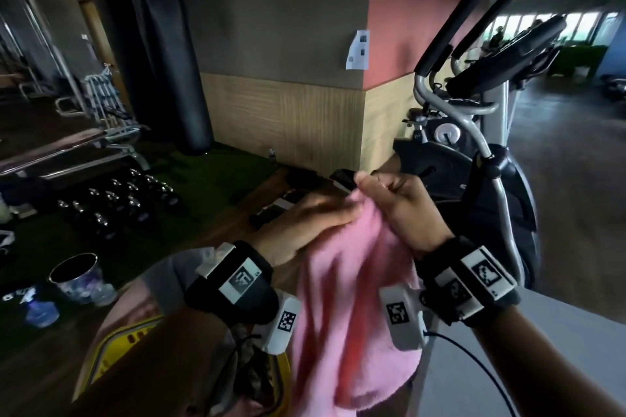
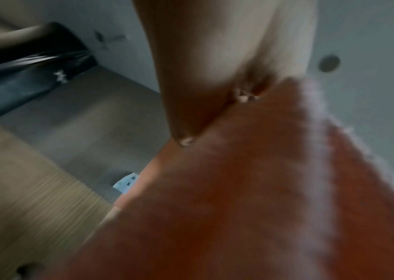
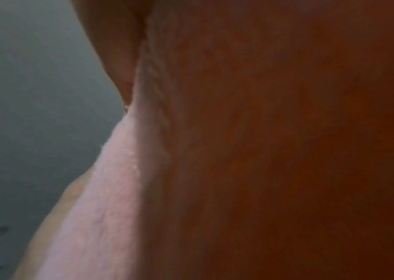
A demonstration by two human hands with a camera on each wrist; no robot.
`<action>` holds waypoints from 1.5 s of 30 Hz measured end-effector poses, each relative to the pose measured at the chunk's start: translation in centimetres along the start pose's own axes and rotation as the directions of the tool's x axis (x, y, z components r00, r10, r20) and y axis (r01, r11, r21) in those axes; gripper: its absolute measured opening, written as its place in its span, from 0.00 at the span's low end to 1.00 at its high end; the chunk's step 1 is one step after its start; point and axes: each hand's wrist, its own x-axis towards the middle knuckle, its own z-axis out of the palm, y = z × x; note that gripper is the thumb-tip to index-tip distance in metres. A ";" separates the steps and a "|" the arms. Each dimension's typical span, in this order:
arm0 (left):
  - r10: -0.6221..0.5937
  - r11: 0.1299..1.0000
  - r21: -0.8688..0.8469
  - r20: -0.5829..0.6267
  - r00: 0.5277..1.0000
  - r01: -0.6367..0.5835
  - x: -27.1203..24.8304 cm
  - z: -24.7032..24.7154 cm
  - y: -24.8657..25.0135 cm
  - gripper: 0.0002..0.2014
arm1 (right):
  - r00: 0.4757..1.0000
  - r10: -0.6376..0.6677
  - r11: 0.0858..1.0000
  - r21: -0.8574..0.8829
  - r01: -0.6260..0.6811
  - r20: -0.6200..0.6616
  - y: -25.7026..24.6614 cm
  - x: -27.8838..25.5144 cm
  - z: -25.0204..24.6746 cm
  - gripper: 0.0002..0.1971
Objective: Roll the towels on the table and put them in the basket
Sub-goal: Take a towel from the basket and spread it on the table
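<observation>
A pink towel [image 1: 352, 308] hangs in the air in front of me, held up by its top edge. My left hand [image 1: 311, 217] pinches that edge from the left, and my right hand [image 1: 396, 200] pinches it right beside, thumb on top. In the left wrist view the pink towel [image 2: 251, 199] fills the lower right under my fingers [image 2: 191, 94]. The right wrist view is almost covered by the pink towel [image 3: 263, 151]. A yellow basket [image 1: 111, 352] with dark patterned cloth inside sits low at the left, partly hidden by my left arm.
A grey table [image 1: 542, 349] shows at the lower right. An exercise bike [image 1: 481, 152] stands right behind my hands. On the floor at the left are dumbbells [image 1: 118, 200], a metal cup [image 1: 76, 276] and a punching bag [image 1: 162, 54].
</observation>
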 end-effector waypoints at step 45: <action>0.161 0.987 0.009 -0.112 0.981 -0.161 -0.3 0.4 0.3 0.13 | 0.999 -0.019 0.997 0.071 0.017 0.027 -1.1 1.5 0.9 0.04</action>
